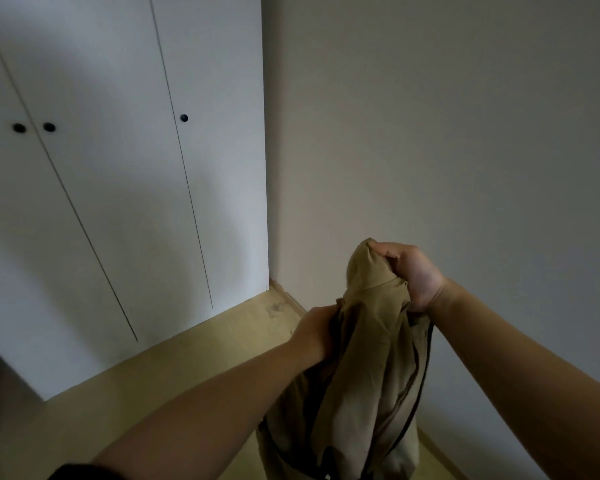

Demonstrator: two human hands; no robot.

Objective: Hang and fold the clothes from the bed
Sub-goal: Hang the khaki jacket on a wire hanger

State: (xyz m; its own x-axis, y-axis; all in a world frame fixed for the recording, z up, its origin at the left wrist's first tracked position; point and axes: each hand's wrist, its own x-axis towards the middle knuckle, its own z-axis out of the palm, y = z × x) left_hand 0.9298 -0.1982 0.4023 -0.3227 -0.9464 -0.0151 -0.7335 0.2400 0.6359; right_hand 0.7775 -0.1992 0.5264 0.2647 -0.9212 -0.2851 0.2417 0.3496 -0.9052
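Left third: white wardrobe [118, 188], doors closed, three dark round knobs. Two of them [19, 127] [49, 126] sat close together either side of one door seam, the third [184, 117] further right. Blurred grey shape at the far left edge, couldn't tell what it was. Pale wood floor [187, 372] ran from the wardrobe base toward the camera.

The left forearm came up from the bottom left, bare, with a dark sleeve [77, 474] at the frame edge. It was stretched forward and angled right. Left hand [317, 327] had its back to the camera, knuckles up, fingers curled into the left edge of the jacket [368, 368] and gripping it. The fingertips were buried in the cloth and not visible.

The jacket was tan with a dark zipper down its right side. It was held in the air between both hands, right of centre, and hung bunched over the floor. Its lower end ran out of the bottom of the frame.

Right hand [409, 271] was the higher of the two, wrist bent, heel of the palm toward the camera. Its fingers and thumb were clamped tight on the bunched top of the jacket. The right forearm entered from the lower right, bare.

Behind it: plain wall [465, 133], with a wood baseboard [286, 294] meeting the wardrobe at the corner.
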